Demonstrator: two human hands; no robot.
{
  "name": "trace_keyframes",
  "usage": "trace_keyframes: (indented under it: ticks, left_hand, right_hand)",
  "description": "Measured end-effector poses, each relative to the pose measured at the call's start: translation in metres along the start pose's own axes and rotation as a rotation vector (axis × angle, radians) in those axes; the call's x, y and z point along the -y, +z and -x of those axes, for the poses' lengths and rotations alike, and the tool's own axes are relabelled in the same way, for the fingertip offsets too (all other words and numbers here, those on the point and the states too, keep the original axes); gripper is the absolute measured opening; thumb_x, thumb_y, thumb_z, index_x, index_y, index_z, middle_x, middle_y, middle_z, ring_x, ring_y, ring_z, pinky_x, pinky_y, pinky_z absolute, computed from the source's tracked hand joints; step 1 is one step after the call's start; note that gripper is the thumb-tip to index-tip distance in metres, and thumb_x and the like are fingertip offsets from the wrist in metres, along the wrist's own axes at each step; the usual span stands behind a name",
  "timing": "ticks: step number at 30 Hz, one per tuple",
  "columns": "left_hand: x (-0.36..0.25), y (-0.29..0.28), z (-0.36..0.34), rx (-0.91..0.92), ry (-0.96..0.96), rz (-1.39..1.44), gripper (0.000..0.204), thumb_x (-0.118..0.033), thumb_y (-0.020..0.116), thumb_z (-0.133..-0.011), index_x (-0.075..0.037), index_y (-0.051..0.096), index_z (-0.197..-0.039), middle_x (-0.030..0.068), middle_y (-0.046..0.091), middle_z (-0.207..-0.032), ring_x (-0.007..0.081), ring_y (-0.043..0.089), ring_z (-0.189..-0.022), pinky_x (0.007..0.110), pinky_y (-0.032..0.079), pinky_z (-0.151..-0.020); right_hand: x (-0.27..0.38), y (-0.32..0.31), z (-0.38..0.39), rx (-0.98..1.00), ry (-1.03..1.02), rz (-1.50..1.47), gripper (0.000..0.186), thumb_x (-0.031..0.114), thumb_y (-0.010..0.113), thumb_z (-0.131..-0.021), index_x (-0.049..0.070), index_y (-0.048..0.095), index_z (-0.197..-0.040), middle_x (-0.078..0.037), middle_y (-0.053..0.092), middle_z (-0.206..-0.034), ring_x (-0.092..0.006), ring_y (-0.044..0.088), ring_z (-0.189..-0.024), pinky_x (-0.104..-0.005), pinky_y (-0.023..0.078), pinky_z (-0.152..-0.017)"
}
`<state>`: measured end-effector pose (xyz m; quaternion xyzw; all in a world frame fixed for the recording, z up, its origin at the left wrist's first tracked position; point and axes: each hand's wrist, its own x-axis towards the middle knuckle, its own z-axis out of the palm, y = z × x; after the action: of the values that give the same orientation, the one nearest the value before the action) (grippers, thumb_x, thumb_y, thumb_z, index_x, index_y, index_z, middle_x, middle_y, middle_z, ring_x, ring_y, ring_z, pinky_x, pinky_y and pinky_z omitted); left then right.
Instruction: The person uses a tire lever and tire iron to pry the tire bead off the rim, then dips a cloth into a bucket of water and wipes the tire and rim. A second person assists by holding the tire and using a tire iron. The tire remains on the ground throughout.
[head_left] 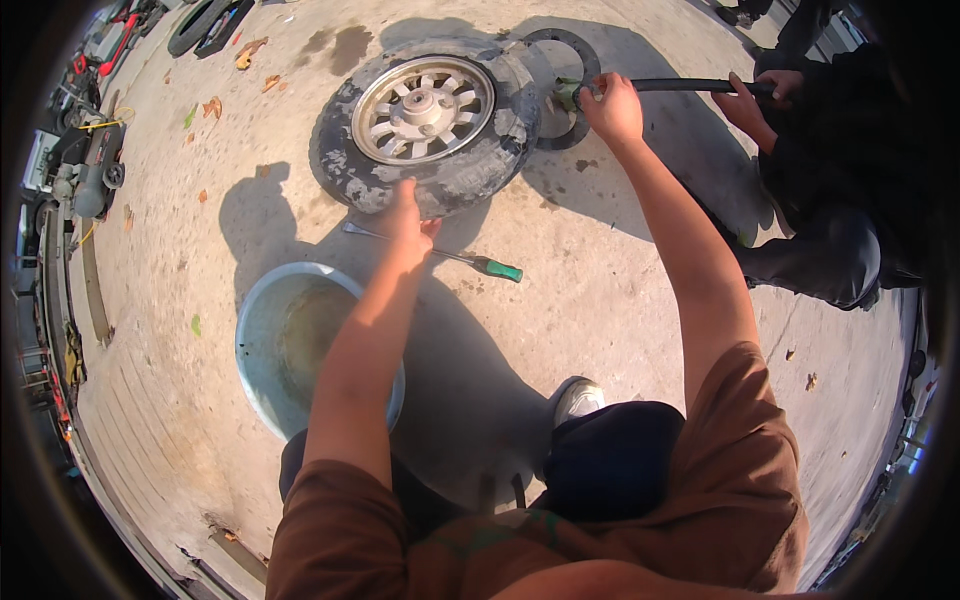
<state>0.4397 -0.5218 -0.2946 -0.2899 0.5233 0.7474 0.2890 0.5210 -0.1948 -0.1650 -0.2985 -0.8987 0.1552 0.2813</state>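
A tyre on a pale metal rim lies on its side on the concrete before me. My left hand, slightly blurred, is at its near edge, thumb over the sidewall and fingers curled below. Beneath that hand a screwdriver with a green handle rests on the ground. Right of the tyre, my right hand is closed around one end of a long black rubber strip or tube. A small greenish piece shows beside its fingertips. Below lies a flat black ring.
A co-worker's hands hold the strip's other end at the right; their knee is close by. A light blue basin with murky water stands below my left forearm. Equipment lines the left edge. Dry leaves dot the concrete.
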Motion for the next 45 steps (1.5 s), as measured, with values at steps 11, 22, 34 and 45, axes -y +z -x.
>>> trace_keyframes:
  ticks: [11,22,34,45]
  left_hand:
    - [0.015,-0.007,0.000,0.132,-0.002,0.139,0.048,-0.055,0.078,-0.070,-0.014,0.063,-0.090,0.0003,0.064,-0.081,0.0142,0.059,-0.069,0.028,0.053,-0.060]
    - [0.062,0.036,0.058,0.218,-0.133,0.083,0.118,-0.061,0.085,-0.059,-0.004,0.025,-0.142,0.0204,0.044,-0.118,0.0283,0.056,-0.100,0.040,0.055,-0.087]
    - [0.079,0.052,0.051,0.145,-0.096,0.202,0.068,-0.043,0.082,-0.076,0.000,0.044,-0.113,0.0170,0.054,-0.109,0.0230,0.059,-0.093,0.036,0.055,-0.085]
    - [0.097,0.074,0.057,0.142,-0.176,0.292,0.080,-0.047,0.082,-0.074,-0.002,0.043,-0.128,0.0161,0.048,-0.120,0.0237,0.054,-0.104,0.034,0.053,-0.090]
  right_hand:
    - [-0.013,0.003,0.078,0.312,0.094,-0.200,0.025,0.021,0.068,-0.076,0.003,0.069,-0.094,-0.014,0.068,-0.096,-0.0263,0.065,-0.089,-0.0364,0.052,-0.081]
    - [-0.025,-0.059,0.009,0.198,-0.250,0.211,0.030,0.019,0.067,-0.076,0.005,0.066,-0.103,-0.015,0.061,-0.109,-0.0307,0.057,-0.107,-0.0389,0.048,-0.092]
    - [-0.101,-0.092,-0.119,0.494,-0.238,1.076,0.071,0.014,0.066,-0.075,0.011,0.040,-0.141,-0.015,0.044,-0.144,-0.0296,0.041,-0.133,-0.0499,0.034,-0.109]
    - [-0.086,-0.147,-0.121,0.969,-0.123,0.699,0.027,0.024,0.069,-0.076,-0.002,0.067,-0.079,-0.010,0.063,-0.058,-0.0224,0.064,-0.048,-0.0365,0.054,-0.056]
